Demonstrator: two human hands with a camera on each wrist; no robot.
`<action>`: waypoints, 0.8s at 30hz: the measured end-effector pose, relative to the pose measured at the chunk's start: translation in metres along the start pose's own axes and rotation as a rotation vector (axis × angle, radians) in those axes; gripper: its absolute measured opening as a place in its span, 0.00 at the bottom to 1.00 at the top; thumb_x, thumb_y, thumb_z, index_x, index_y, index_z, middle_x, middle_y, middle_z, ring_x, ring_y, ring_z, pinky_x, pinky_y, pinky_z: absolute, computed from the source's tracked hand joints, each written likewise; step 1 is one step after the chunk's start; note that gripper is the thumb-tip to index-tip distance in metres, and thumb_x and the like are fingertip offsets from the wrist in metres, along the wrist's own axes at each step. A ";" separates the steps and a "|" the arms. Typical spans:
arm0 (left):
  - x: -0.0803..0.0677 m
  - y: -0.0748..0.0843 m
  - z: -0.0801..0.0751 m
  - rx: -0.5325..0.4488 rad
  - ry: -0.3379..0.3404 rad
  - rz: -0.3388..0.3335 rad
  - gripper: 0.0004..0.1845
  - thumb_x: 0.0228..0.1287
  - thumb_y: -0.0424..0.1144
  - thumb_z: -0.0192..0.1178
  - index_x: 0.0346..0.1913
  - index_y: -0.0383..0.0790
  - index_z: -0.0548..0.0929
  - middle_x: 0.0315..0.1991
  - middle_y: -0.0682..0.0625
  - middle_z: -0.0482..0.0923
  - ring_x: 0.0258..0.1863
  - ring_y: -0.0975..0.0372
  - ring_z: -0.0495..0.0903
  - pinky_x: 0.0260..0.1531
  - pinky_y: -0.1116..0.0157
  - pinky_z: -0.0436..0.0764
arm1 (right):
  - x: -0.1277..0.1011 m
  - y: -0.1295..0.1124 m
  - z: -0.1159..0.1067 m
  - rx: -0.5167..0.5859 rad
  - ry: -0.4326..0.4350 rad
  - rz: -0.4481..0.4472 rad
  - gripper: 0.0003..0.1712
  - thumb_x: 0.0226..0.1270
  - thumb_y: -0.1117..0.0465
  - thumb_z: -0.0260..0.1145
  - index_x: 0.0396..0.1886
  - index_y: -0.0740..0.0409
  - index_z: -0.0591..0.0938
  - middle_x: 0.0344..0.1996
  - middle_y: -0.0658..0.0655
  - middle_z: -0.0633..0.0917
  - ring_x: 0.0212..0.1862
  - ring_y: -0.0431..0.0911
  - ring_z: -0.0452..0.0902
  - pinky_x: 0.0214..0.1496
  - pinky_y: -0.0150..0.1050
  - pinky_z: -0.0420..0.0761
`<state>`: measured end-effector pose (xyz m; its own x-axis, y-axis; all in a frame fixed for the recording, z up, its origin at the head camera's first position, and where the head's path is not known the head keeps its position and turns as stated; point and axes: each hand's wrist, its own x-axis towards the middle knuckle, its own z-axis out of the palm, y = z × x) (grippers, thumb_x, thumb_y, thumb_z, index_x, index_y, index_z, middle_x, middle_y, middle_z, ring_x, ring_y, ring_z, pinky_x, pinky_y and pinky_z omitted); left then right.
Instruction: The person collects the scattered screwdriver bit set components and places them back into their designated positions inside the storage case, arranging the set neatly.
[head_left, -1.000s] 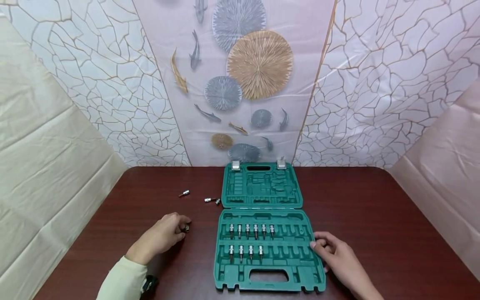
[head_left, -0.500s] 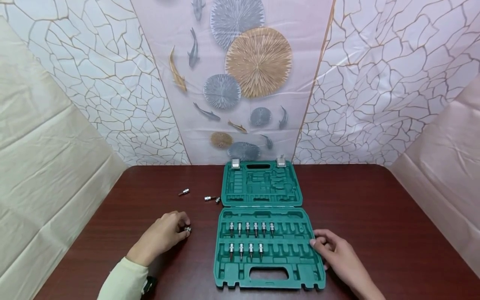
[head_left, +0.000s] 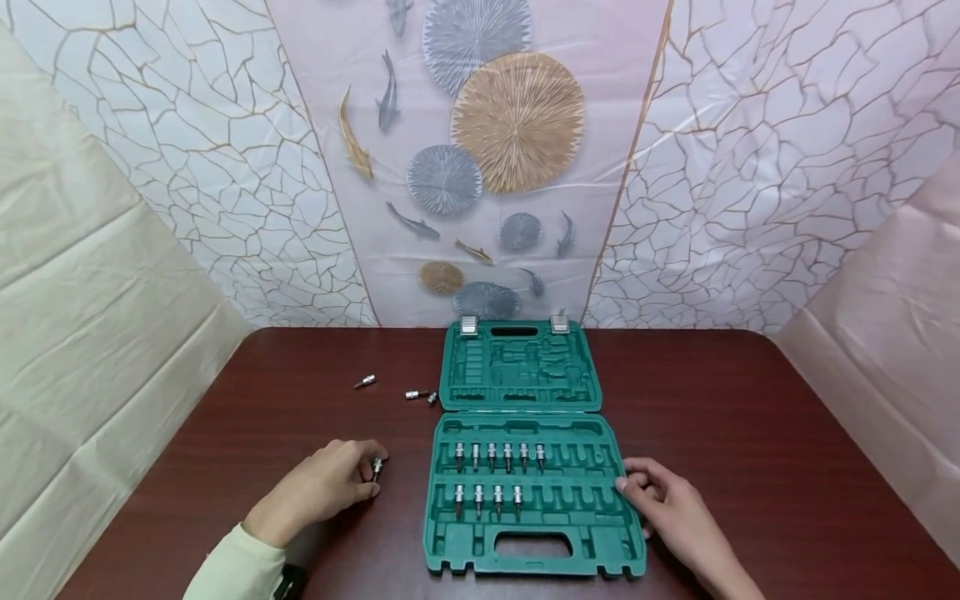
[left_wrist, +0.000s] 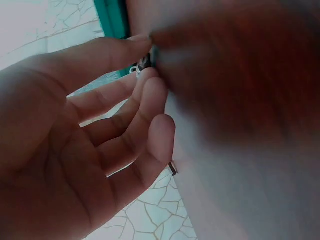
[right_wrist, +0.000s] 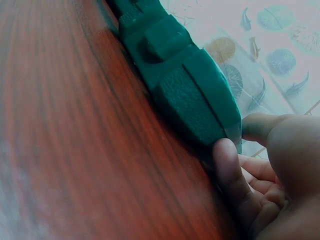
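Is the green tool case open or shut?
Open: the green tool case lies flat, lid folded back, bit sockets visible in its slots.

even, soft light fills the head view, with faint glare on the glossy wall sheet at the top and wide-angle bending at the edges. the left wrist view is badly blurred, its right half smeared. the right wrist view blurs at lower left.
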<state>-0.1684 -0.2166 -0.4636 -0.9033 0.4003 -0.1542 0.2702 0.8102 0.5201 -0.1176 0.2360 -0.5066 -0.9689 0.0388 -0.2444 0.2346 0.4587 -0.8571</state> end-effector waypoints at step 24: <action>0.003 0.000 -0.002 0.332 0.073 0.171 0.12 0.59 0.43 0.73 0.33 0.49 0.78 0.24 0.60 0.69 0.19 0.70 0.67 0.21 0.66 0.69 | -0.003 0.000 0.000 0.005 0.016 -0.044 0.35 0.77 0.47 0.68 0.72 0.65 0.75 0.47 0.56 0.85 0.39 0.44 0.82 0.31 0.43 0.84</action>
<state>-0.1713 -0.2163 -0.4624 -0.8539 0.5199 -0.0223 0.5016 0.8337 0.2311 -0.1147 0.2359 -0.5063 -0.9795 0.0330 -0.1988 0.1917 0.4561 -0.8690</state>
